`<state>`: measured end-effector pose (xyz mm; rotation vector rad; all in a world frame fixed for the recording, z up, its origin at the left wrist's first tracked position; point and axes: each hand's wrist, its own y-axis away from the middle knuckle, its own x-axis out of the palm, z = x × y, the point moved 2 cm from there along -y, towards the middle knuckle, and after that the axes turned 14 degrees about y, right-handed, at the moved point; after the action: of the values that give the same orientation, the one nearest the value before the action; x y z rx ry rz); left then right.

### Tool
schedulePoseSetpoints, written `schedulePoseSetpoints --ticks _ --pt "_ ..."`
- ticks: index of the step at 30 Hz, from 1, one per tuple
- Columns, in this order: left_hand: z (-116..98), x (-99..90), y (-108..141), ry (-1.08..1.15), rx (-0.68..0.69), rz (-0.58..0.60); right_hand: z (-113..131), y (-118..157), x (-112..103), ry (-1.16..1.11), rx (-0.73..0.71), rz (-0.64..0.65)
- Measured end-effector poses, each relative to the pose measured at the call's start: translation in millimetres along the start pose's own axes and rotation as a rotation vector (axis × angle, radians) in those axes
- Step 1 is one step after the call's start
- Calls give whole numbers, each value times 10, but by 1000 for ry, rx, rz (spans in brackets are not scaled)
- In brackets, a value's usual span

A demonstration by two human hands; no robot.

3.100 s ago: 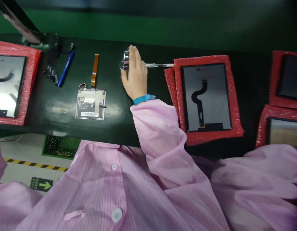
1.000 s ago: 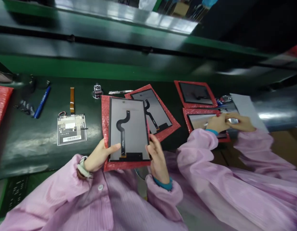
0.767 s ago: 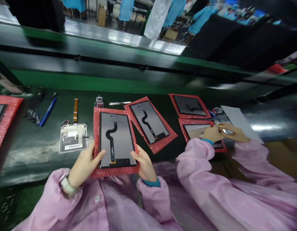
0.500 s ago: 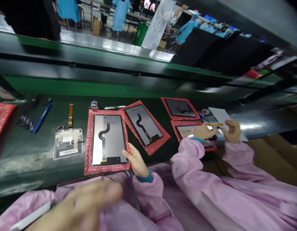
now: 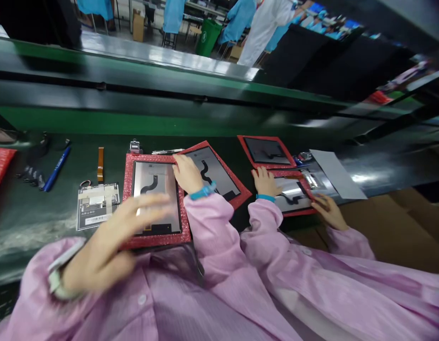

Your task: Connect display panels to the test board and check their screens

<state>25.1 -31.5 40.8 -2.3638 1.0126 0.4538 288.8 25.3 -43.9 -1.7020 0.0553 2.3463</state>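
A tablet screen panel [image 5: 173, 196], silver-backed with a black curved flex cable, lies on a red bubble-wrap pouch [image 5: 183, 229] in front of me. At the pouch's upper right edge my right hand [image 5: 188, 174] grips with bent fingers; a blue band circles its wrist. My left hand [image 5: 111, 244], smeared by motion, hovers over the panel's lower left with thumb and fingers apart and holds nothing. It hides part of the flex cable. Left of the pouch sits a flat battery-like module [image 5: 94, 208] with tape and a label, below an orange flex cable [image 5: 100, 163].
A second screen panel [image 5: 214, 173] lies tilted on red wrap. A co-worker's hands [image 5: 265, 182] handle another panel [image 5: 290, 196] at right. A blue pen [image 5: 58, 168], a metal counter [image 5: 134, 147], a white pen [image 5: 165, 151] and white sheet [image 5: 338, 173] are on the green bench.
My right hand has moved from the pouch's lower right corner up to its upper right edge. My left hand has swung up and forward over the panel. The co-worker's hands have shifted onto their panel.
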Motion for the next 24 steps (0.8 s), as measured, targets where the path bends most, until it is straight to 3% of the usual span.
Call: schedulePoseSetpoints --ticks 4,7,9,14,18,21,24 --pt "662 29 -409 -224 1 32 74 -490 234 92 -71 30" --pt "1142 127 -512 -354 -20 97 39 -544 331 136 -81 11" --pt "1294 166 -504 -397 4 115 -3 -527 346 165 -70 -10" --pt "1280 132 -463 -405 48 46 -46 -530 279 224 -39 -71" --pt "1267 94 -437 -202 -35 -217 22 -441 154 232 -62 -264" --pt "1309 103 -404 156 -130 -381 203 -260 89 255 -302 -506" --pt "1325 130 -392 297 -228 -315 414 -97 94 316 -586 -606"
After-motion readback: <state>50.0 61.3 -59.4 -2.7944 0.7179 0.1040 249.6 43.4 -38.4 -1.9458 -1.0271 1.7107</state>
